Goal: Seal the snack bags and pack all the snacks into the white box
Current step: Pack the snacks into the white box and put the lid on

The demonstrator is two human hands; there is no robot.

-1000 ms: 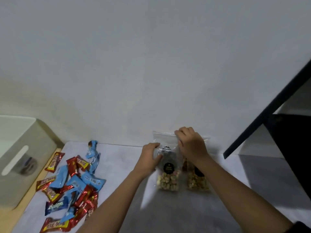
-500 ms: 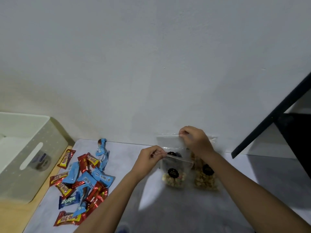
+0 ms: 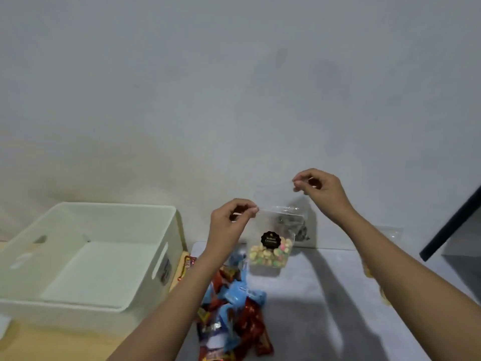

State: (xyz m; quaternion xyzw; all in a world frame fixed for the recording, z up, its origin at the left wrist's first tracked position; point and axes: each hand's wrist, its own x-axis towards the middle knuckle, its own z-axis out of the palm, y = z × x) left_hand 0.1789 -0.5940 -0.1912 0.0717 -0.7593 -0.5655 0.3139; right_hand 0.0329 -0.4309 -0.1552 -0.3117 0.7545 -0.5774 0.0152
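Fingers [image 3: 253, 210] of the left hand [image 3: 229, 222] and right hand [image 3: 322, 188] pinch the top corners of 1 clear Biskuit Gemrose bag [image 3: 272, 246] above the bench [image 3: 312, 295]. Early going, I judge: the white box [image 3: 166, 230] at left holds nothing, wrapped bars [image 3: 234, 308] lie heaped beside it, bag not yet sealed.

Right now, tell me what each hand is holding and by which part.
Both hold the clear biscuit bag by its top edge: the left hand pinches the left end, the right hand the right end, higher up.

Right forearm [image 3: 395, 259] hides second bag [image 3: 389, 231]; wrapper pile [image 3: 234, 300] cropped below.
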